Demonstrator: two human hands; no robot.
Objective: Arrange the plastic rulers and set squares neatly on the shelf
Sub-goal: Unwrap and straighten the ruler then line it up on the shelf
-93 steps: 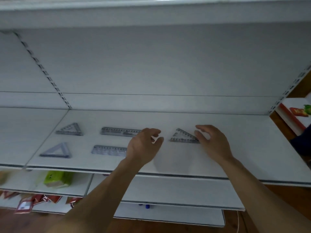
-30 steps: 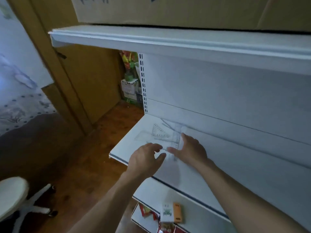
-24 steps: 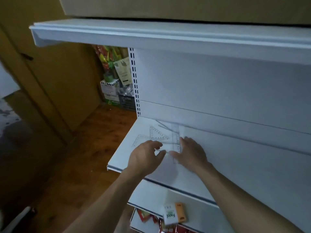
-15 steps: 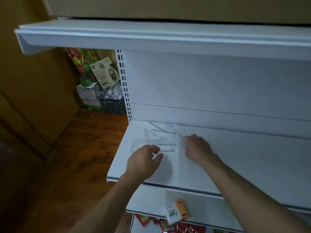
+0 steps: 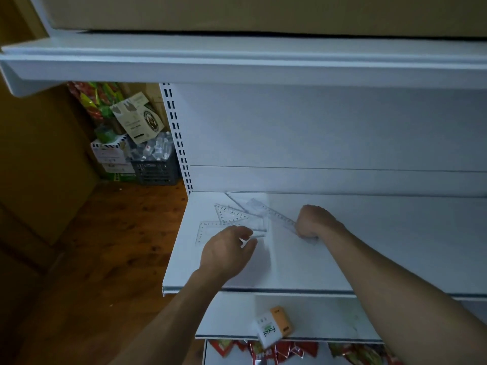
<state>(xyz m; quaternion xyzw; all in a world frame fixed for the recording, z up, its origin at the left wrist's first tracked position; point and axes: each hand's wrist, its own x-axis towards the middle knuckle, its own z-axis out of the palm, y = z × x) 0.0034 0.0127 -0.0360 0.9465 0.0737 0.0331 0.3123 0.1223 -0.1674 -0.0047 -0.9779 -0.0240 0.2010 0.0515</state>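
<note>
Two bare hands work over the left end of a white shelf (image 5: 342,259). Left hand (image 5: 226,252) hovers low above the shelf, its grip loosely apart, thumb and fingers curled toward a clear ruler (image 5: 257,230) that lies flat just beyond the fingertips; whether they touch it cannot be told. Right hand (image 5: 313,219) is curled knuckles-up with its grip together, pressing down at the near end of a long clear ruler (image 5: 274,213) that runs diagonally from the hand back toward the rear left corner; whether the fingers actually close around it is hidden. Between the hands and that corner the clear pieces lie in a loose overlapping heap: a set square (image 5: 232,216) with printed numbers sits behind the left hand, a larger set square (image 5: 201,233) lies nearer the left edge, and a thin strip (image 5: 234,201) slants close to the back wall. The rest of the shelf to the right carries nothing visible. Below the front edge, a lower shelf (image 5: 329,320) holds a white and orange box (image 5: 272,329) at its front lip, with red packets (image 5: 263,350) beneath. Left of the shelving, a dark crate (image 5: 155,169) and cartons (image 5: 110,156) stand on a wooden floor (image 5: 105,233).
</note>
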